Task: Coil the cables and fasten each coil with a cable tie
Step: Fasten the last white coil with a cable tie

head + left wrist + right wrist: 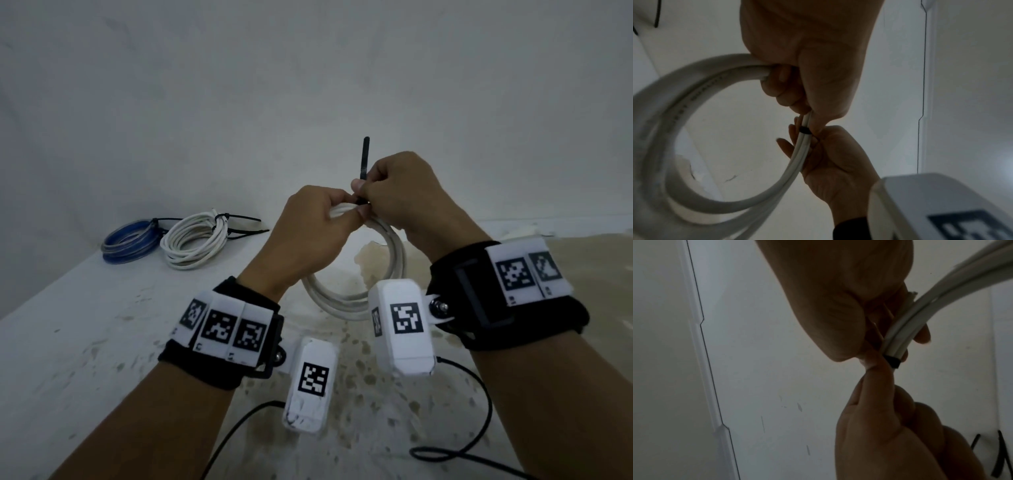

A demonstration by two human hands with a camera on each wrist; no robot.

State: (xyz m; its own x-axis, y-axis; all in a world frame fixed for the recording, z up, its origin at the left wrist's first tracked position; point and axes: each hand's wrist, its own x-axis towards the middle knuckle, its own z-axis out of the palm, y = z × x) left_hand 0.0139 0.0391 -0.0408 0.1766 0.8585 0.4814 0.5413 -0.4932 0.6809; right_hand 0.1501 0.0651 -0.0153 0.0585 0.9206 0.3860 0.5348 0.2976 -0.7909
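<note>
Bare room: white wall (308,68), stained table (102,342)

The cable coil (346,298) I hold has a smooth, pale plastic jacket with a soft sheen, and in my left wrist view faint printed lettering runs along it. The cable tie (364,161) round it is black matt plastic, its free tail finely ribbed. On the bench (68,342), the white coil (193,245) looks like thinner smooth plastic-sheathed wire; the blue coil (128,245) beside it is glossier, almost translucent. The bench surface is matt, rough and chalky white, with mottled brownish patches where the coating looks worn. My wrist straps (507,308) are black cloth; the camera housings (402,325) are matt white plastic with printed markers.
</note>
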